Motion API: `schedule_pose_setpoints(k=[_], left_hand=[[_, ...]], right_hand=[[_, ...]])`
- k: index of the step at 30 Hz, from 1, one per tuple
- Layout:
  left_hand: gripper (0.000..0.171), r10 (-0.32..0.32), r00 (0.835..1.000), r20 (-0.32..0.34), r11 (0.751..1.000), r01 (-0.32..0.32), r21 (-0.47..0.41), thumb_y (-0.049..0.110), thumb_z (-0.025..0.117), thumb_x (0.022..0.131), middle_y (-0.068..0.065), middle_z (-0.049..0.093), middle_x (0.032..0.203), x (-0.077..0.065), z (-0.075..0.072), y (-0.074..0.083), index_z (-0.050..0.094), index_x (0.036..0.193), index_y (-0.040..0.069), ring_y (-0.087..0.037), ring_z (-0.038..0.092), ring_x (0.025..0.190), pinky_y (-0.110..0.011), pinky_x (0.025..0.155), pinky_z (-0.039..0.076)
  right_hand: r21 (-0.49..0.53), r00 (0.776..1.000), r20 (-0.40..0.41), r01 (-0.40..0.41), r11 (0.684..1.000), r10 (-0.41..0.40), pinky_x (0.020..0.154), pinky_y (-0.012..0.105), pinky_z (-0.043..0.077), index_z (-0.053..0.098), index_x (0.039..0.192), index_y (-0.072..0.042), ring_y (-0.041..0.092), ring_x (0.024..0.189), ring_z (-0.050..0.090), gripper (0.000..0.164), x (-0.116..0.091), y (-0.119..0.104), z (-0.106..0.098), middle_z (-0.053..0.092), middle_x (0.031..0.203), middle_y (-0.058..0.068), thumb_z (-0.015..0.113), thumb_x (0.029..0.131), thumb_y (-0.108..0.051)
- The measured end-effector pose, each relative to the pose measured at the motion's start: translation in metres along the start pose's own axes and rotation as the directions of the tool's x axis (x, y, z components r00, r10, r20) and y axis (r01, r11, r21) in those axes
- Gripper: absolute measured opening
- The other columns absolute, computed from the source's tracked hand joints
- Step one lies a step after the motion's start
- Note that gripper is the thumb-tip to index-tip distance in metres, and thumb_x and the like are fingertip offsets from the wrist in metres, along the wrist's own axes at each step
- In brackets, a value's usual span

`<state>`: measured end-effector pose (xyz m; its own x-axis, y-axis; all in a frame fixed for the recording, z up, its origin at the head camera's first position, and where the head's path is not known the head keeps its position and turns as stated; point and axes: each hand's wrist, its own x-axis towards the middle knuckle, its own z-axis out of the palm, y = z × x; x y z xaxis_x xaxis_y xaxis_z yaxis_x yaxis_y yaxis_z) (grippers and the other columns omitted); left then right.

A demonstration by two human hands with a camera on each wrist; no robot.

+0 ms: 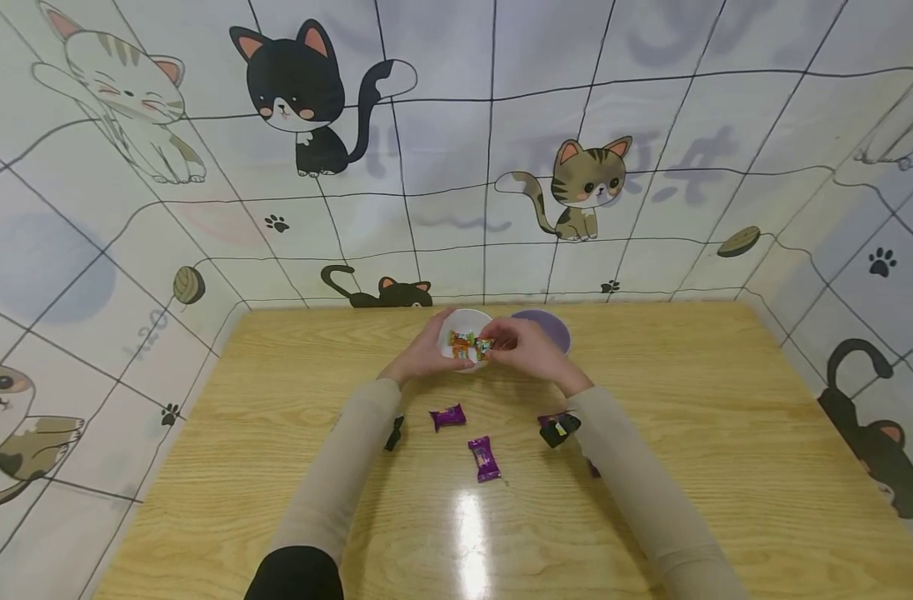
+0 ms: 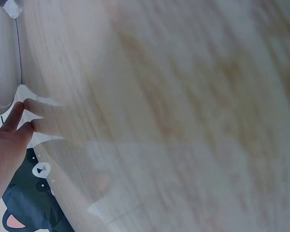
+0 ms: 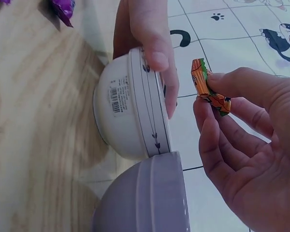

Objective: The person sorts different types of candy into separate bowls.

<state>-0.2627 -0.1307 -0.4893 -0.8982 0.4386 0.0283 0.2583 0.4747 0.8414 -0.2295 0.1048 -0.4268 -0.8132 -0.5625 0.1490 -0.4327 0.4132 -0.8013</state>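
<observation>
**An orange candy [image 3: 200, 79] pinched over a white bowl [image 1: 466, 318]**

Near the far edge of the desk [image 1: 726, 417], the left hand [image 1: 425, 351] grips the white bowl, wrapped candies [image 1: 460, 343] inside; purple packets [image 1: 484, 459] lie nearer the front edge; the right hand [image 1: 530, 347] pinches the orange candy; rightmost, a purple bowl [image 1: 558, 329].

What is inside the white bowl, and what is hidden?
Orange-wrapped candies lie inside the white bowl. The right hand holds another candy above it, hiding part of the interior; the bowl's floor beneath the candies is covered.
</observation>
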Motion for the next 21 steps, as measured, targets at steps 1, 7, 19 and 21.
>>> schedule_pose_setpoints(k=[1,7,19,21], left_hand=[[0.107,0.002,1.000,0.001,1.000,-0.002,0.000,0.021,0.085,0.074,-0.018,0.031,0.146,0.000,0.000,0.000,0.015,0.153,0.004,-0.031,0.040,0.125,-0.045,0.105,0.034],[0.108,0.001,1.000,-0.001,1.000,-0.001,0.007,0.023,0.086,0.073,-0.017,0.032,0.145,0.001,0.000,0.001,0.016,0.153,0.004,-0.030,0.040,0.124,-0.045,0.105,0.033],[0.108,-0.021,1.000,0.007,0.999,0.020,0.038,0.027,0.085,0.074,-0.017,0.028,0.150,0.000,0.000,0.002,0.015,0.154,0.010,-0.031,0.035,0.130,-0.047,0.109,0.028],[0.108,-0.018,1.000,0.002,0.999,0.017,0.036,0.027,0.085,0.074,-0.017,0.028,0.149,-0.001,-0.001,0.002,0.015,0.154,0.009,-0.031,0.036,0.130,-0.047,0.109,0.028]], right_hand=[[-0.005,1.000,-0.001,-0.009,1.000,0.009,0.074,0.036,0.051,0.065,0.111,0.002,0.019,0.085,0.061,0.024,0.002,-0.001,-0.001,0.066,0.095,0.007,0.069,0.088,-0.004],[0.000,0.999,0.011,-0.051,0.999,0.051,0.083,0.040,0.049,0.064,0.113,0.001,0.021,0.092,0.061,0.025,0.013,-0.002,-0.003,0.065,0.101,0.009,0.067,0.090,-0.007],[0.057,0.997,-0.010,-0.079,0.995,0.080,0.087,0.045,0.050,0.058,0.124,0.002,0.033,0.102,0.060,0.034,0.017,0.005,-0.002,0.059,0.120,0.022,0.063,0.092,-0.004],[0.027,0.996,-0.016,-0.084,0.996,0.084,0.086,0.044,0.050,0.061,0.119,0.002,0.031,0.100,0.061,0.028,0.012,0.004,-0.001,0.061,0.116,0.019,0.062,0.092,-0.005]])
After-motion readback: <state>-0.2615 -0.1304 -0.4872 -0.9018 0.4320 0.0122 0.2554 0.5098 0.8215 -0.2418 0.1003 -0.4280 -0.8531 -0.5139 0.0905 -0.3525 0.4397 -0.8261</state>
